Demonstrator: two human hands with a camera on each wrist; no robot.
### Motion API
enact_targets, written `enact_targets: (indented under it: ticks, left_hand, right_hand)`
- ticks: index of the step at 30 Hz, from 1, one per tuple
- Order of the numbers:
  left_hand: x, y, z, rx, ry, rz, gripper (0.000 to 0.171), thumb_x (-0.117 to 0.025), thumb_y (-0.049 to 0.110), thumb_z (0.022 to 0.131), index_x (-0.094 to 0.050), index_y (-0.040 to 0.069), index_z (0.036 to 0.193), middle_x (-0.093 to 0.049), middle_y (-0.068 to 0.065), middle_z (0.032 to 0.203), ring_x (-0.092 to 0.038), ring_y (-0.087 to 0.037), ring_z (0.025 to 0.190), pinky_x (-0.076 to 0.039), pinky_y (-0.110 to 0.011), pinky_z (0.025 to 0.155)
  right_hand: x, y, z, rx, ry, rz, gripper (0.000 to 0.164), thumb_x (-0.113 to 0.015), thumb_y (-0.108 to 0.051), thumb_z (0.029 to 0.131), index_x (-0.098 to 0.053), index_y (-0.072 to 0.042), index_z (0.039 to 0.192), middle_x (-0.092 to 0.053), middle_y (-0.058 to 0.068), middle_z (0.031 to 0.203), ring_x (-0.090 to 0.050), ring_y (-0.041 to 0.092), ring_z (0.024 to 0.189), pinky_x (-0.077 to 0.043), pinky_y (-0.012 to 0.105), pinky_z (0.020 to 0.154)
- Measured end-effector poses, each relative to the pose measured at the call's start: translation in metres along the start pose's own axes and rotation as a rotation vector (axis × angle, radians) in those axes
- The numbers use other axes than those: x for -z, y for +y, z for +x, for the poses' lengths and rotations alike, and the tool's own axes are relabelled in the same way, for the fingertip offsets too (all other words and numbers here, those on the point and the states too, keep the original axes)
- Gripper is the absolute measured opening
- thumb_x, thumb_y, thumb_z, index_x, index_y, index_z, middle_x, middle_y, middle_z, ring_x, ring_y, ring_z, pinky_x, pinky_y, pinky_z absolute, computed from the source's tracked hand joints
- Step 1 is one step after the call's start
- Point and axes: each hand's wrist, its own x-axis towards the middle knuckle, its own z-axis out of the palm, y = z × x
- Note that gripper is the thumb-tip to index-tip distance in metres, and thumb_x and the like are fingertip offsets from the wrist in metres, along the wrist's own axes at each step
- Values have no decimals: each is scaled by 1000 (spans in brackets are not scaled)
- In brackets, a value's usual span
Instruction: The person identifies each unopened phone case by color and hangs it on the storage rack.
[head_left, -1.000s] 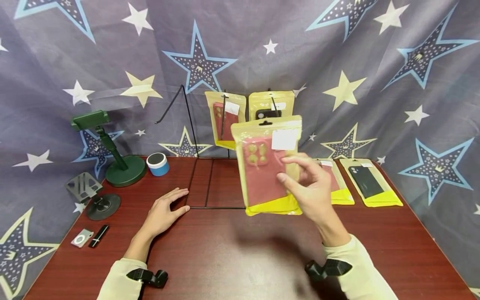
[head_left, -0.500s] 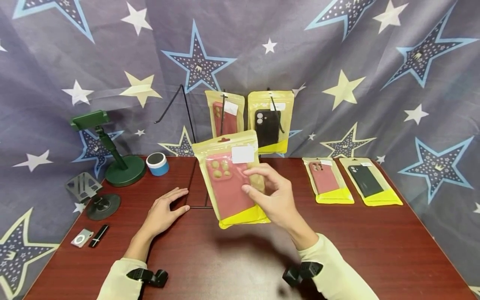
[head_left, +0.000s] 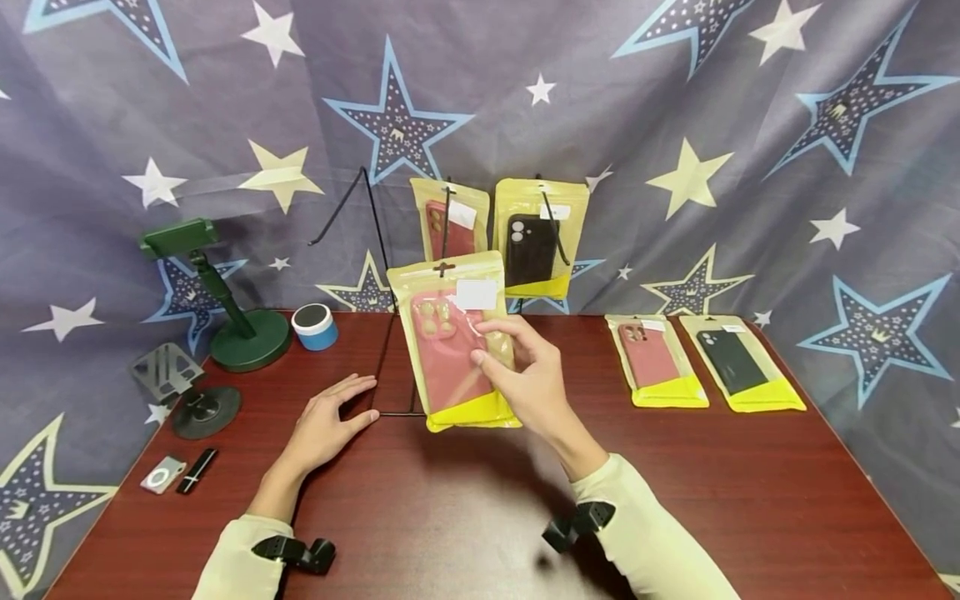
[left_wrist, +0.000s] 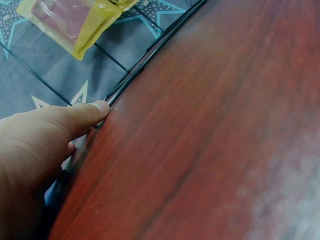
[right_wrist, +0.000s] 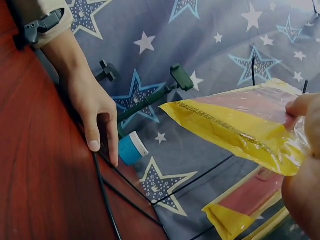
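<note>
My right hand [head_left: 534,379] pinches a yellow-edged clear bag with a pink phone case [head_left: 450,367] by its right side, thumb in front. The bag stands nearly upright in front of a black wire rack [head_left: 382,242], its hang hole at the top and a white label below that. Behind it, a bagged pink phone case [head_left: 453,218] and a bagged black phone case [head_left: 534,250] hang on the rack's hooks. My left hand [head_left: 324,429] rests at the rack's front left corner, fingers extended; in the left wrist view the thumb touches the base wire [left_wrist: 131,80].
A bagged pink phone case [head_left: 648,357] and a bagged dark phone case [head_left: 731,362] lie at the right on the table. At the left are a green phone stand [head_left: 251,342], a grey stand [head_left: 206,412], a blue-and-white round tub [head_left: 316,329] and two small gadgets. A bare hook [head_left: 337,208] projects from the rack.
My right hand has carried the bagged pink phone case leftward, then slightly up and back toward the rack, bringing the hanging black case into view. The left hand has stayed put.
</note>
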Motion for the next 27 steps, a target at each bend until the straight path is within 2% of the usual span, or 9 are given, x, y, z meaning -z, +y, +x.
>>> enact_targets:
  ticks: [4,9,13,15,20,25,27]
  left_hand:
    - [0,-1,0,0,-2,8,55,-81,25,89,-65,11,140,-58,-18,150,-49,-38,146,-39,-62,115]
    - [0,0,-1,9,-7,7,55,-81,26,90,-65,11,140,-58,-18,150,-49,-38,146,-39,-62,115]
    - [2,1,0,11,-3,8,56,-81,26,90,-65,10,141,-58,-19,150,-49,-39,146,-37,-66,114]
    - [3,1,0,14,-5,11,56,-81,26,90,-65,11,141,-57,-19,151,-48,-39,146,-37,-67,114]
    - [3,1,2,11,-15,13,56,-80,28,91,-64,11,142,-57,-18,151,-48,-39,147,-37,-66,114]
    - [2,2,2,9,-16,10,56,-80,27,90,-64,11,141,-58,-18,150,-48,-39,146,-38,-65,115]
    - [1,2,1,9,-13,8,55,-81,26,90,-65,11,141,-58,-18,150,-48,-39,146,-38,-64,115]
  right_hand:
    - [-2,10,10,4,24,9,30,-75,9,86,-70,5,116,-70,23,113,-66,9,92,-55,16,80]
    - [-4,23,25,26,53,4,28,-76,7,87,-71,5,115,-69,23,111,-64,7,95,-50,14,72]
    - [-6,31,39,23,80,-25,26,-75,4,89,-72,4,114,-70,23,110,-56,1,75,-40,15,57]
    - [-6,36,47,7,101,-39,24,-75,2,90,-73,2,114,-72,22,107,-47,1,62,-33,17,50]
    - [-7,47,63,-28,146,-61,23,-76,1,90,-74,-1,112,-75,21,105,-35,2,52,-31,18,49]
    - [-10,57,75,-64,188,-86,22,-76,0,90,-75,-4,111,-76,15,112,-43,0,58,-33,18,51]
    - [-13,60,80,-82,196,-79,22,-76,-1,90,-75,-4,112,-75,14,114,-50,0,61,-38,17,53]
